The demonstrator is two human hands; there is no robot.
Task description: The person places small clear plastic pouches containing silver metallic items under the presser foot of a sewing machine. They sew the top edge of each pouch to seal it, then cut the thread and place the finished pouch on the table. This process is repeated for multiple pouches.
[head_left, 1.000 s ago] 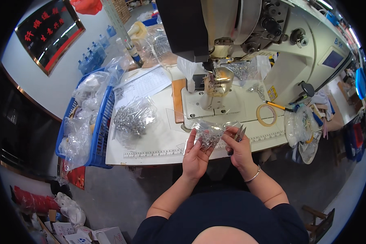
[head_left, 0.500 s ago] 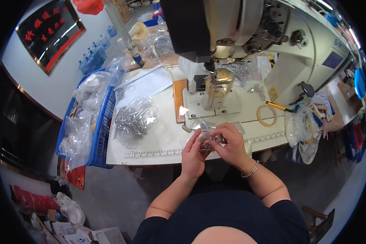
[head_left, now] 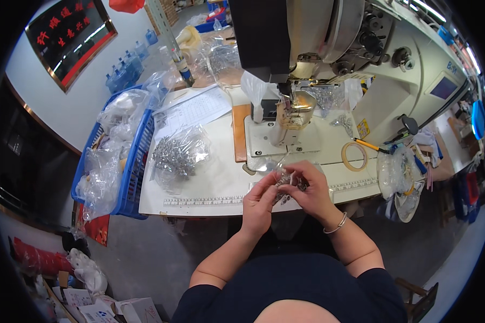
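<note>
Both hands meet over the front edge of the white table, just below the sewing machine's base. Between them is a small clear plastic bag [head_left: 283,198] with shiny metal pieces in it. My left hand [head_left: 258,207] pinches its left side, thumb and fingers together. Curled around the other side, my right hand [head_left: 313,192] has its thumb pressed against the bag. The fingers cover most of the contents, so I cannot make out their kind. A larger clear bag of similar silvery pieces [head_left: 180,153] lies on the table to the left.
The sewing machine [head_left: 302,121] stands behind my hands. At left is a blue basket [head_left: 128,185] of plastic bags; near it lies a printed sheet [head_left: 194,110]. A tape roll [head_left: 354,156] and an orange-and-black pen or cutter [head_left: 367,145] lie at right. A ruler strip [head_left: 205,202] runs along the front edge.
My hands have shifted slightly, and the left fingers have closed in toward the right thumb. More of the shiny pieces show below the fingers. The whole view has moved a little.
</note>
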